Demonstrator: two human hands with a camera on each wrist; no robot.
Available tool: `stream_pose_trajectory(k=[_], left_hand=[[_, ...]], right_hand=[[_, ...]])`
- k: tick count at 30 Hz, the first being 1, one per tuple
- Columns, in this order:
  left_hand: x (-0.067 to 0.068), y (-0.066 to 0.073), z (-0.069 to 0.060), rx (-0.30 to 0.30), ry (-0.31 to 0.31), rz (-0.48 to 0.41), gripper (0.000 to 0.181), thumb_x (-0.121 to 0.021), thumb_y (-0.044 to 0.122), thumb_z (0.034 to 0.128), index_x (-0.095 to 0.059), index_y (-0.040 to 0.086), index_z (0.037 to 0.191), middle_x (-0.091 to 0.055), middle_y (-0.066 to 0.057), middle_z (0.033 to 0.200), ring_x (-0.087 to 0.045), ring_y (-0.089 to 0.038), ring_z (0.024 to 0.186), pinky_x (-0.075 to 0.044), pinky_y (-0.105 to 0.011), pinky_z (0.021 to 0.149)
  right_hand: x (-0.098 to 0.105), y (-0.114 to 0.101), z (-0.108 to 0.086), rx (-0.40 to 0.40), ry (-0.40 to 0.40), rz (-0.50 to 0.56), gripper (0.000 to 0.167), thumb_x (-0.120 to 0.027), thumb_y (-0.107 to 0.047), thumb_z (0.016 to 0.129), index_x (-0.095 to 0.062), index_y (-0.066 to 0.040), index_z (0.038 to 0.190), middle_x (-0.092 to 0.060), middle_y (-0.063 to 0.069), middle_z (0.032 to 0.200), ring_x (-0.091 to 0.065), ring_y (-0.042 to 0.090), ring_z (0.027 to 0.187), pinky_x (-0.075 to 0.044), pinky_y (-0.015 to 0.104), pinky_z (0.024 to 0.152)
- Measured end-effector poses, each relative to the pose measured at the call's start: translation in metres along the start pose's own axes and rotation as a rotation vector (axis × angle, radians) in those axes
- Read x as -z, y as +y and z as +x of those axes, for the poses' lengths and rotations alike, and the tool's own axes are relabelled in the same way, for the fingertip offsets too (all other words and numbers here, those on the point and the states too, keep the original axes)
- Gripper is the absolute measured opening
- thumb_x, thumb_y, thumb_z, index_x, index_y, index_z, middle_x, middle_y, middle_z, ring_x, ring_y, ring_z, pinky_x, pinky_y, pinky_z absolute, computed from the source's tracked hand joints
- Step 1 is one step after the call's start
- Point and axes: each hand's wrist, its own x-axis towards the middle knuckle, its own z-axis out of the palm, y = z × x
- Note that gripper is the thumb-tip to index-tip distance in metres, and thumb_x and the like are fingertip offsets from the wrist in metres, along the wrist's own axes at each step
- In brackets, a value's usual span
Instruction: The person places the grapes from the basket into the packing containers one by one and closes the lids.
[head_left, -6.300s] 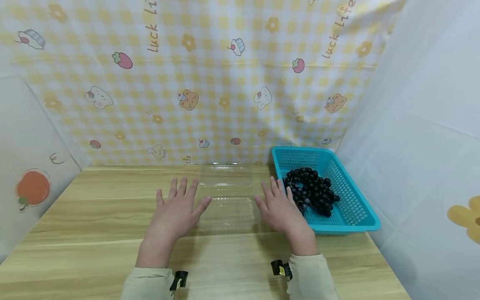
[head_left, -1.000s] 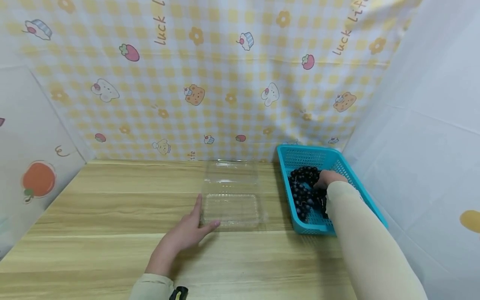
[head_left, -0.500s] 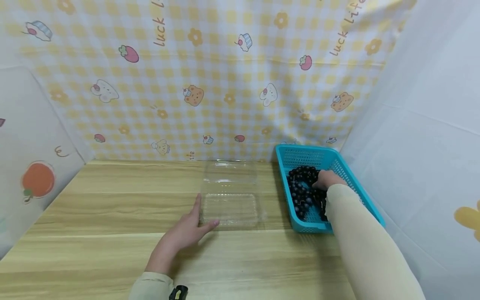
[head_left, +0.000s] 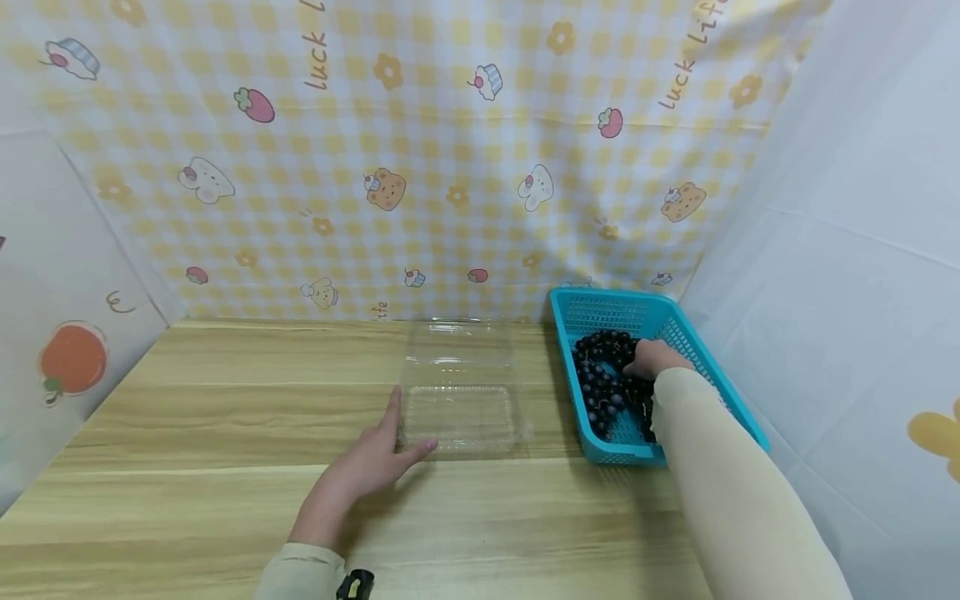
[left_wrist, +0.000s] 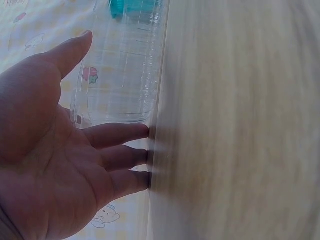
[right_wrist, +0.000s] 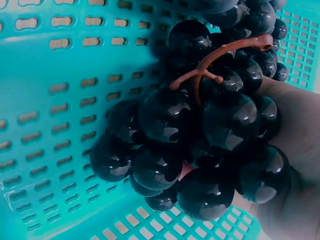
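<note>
Fingers spread, the left hand [head_left: 367,467] lies at the near left corner of the clear, lidded-open plastic container [head_left: 461,417]. In the left wrist view the thumb of the left hand [left_wrist: 55,135] stands beside the container [left_wrist: 122,75], and other fingertips rest on the table. Inside the blue basket [head_left: 615,458], the right hand [head_left: 656,358] grips a bunch of dark grapes. The right wrist view shows the grapes [right_wrist: 165,117] with a brown stem in front of the right hand [right_wrist: 295,140], hiding most of its fingers.
More dark grapes [head_left: 600,392] lie in the left part of the basket, right of the container. The wooden table [head_left: 187,433] ends at a yellow checked cloth [head_left: 450,242] behind, with a white sheet [head_left: 840,292] along the right side.
Since the earliest frame, the right hand has moved right into the basket and taken hold of grapes, and the left hand has turned at the container's near left corner. Both have barely moved lately.
</note>
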Motion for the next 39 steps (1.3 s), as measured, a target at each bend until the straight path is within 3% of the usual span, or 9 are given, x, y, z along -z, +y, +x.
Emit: stream_pose_trajectory(k=[7, 11, 16, 19, 24, 28, 35, 39], left_hand=[[0.001, 0.000, 0.001, 0.008, -0.002, 0.002, 0.116, -0.060, 0.067, 0.1008, 0.013, 0.010, 0.170, -0.028, -0.041, 0.165, -0.033, -0.061, 0.152, -0.032, -0.075, 0.123], [0.001, 0.000, 0.002, 0.006, 0.000, 0.008, 0.116, -0.059, 0.067, 0.1009, 0.014, 0.009, 0.170, -0.027, -0.041, 0.166, -0.032, -0.061, 0.153, -0.031, -0.074, 0.123], [-0.001, 0.000, 0.002, -0.004, 0.007, 0.009, 0.116, -0.060, 0.067, 0.1008, 0.013, 0.009, 0.170, -0.028, -0.040, 0.166, -0.035, -0.060, 0.151, -0.032, -0.072, 0.124], [-0.002, 0.001, 0.002, -0.006, 0.007, 0.002, 0.116, -0.060, 0.066, 0.1007, 0.013, 0.009, 0.170, -0.029, -0.039, 0.165, -0.037, -0.059, 0.151, -0.033, -0.071, 0.124], [-0.004, 0.002, 0.001, -0.008, 0.004, -0.002, 0.115, -0.060, 0.067, 0.1008, 0.013, 0.010, 0.170, -0.028, -0.039, 0.166, -0.036, -0.059, 0.151, -0.032, -0.071, 0.125], [-0.004, 0.002, 0.001, -0.006, 0.001, -0.015, 0.116, -0.060, 0.067, 0.1008, 0.014, 0.011, 0.170, -0.026, -0.038, 0.167, -0.033, -0.059, 0.153, -0.030, -0.071, 0.126], [-0.001, 0.003, 0.000, -0.006, 0.005, -0.023, 0.116, -0.060, 0.065, 0.1011, 0.015, 0.009, 0.170, -0.025, -0.039, 0.167, -0.031, -0.059, 0.154, -0.028, -0.072, 0.126], [0.000, 0.002, -0.001, -0.007, 0.005, -0.016, 0.116, -0.060, 0.065, 0.1012, 0.014, 0.008, 0.170, -0.026, -0.040, 0.166, -0.032, -0.059, 0.153, -0.029, -0.072, 0.126]], right_hand=[[0.001, -0.006, -0.005, -0.005, 0.014, 0.011, 0.027, -0.060, -0.023, 0.109, -0.067, -0.006, 0.088, -0.061, 0.012, 0.082, -0.055, 0.024, 0.072, -0.047, 0.038, 0.070], [0.001, -0.007, -0.007, -0.019, 0.039, 0.031, 0.025, -0.060, -0.021, 0.108, -0.069, 0.001, 0.100, -0.066, 0.019, 0.092, -0.058, 0.027, 0.077, -0.048, 0.039, 0.071], [0.002, -0.006, -0.009, -0.046, 0.067, 0.048, 0.041, -0.062, -0.022, 0.107, -0.062, 0.014, 0.126, -0.065, 0.037, 0.123, -0.068, 0.039, 0.095, -0.056, 0.045, 0.076], [0.003, -0.002, -0.011, -0.063, 0.087, 0.080, 0.042, -0.064, -0.023, 0.105, -0.062, 0.014, 0.125, -0.066, 0.037, 0.122, -0.068, 0.038, 0.094, -0.057, 0.045, 0.075], [0.006, 0.003, -0.018, -0.077, 0.111, 0.130, 0.039, -0.068, -0.023, 0.103, -0.065, 0.013, 0.118, -0.069, 0.033, 0.111, -0.063, 0.029, 0.078, -0.052, 0.039, 0.067], [0.018, 0.004, -0.021, -0.086, 0.130, 0.115, 0.042, -0.068, -0.025, 0.102, -0.065, 0.013, 0.120, -0.067, 0.037, 0.121, -0.062, 0.028, 0.076, -0.050, 0.039, 0.066], [0.059, -0.006, -0.025, -0.120, 0.125, 0.041, 0.034, -0.067, -0.028, 0.102, -0.068, 0.006, 0.105, -0.068, 0.021, 0.094, -0.060, 0.028, 0.076, -0.051, 0.041, 0.068], [0.077, -0.011, -0.030, -0.097, 0.155, 0.024, 0.041, -0.067, -0.027, 0.102, -0.064, 0.012, 0.115, -0.067, 0.030, 0.106, -0.065, 0.039, 0.090, -0.057, 0.050, 0.078]])
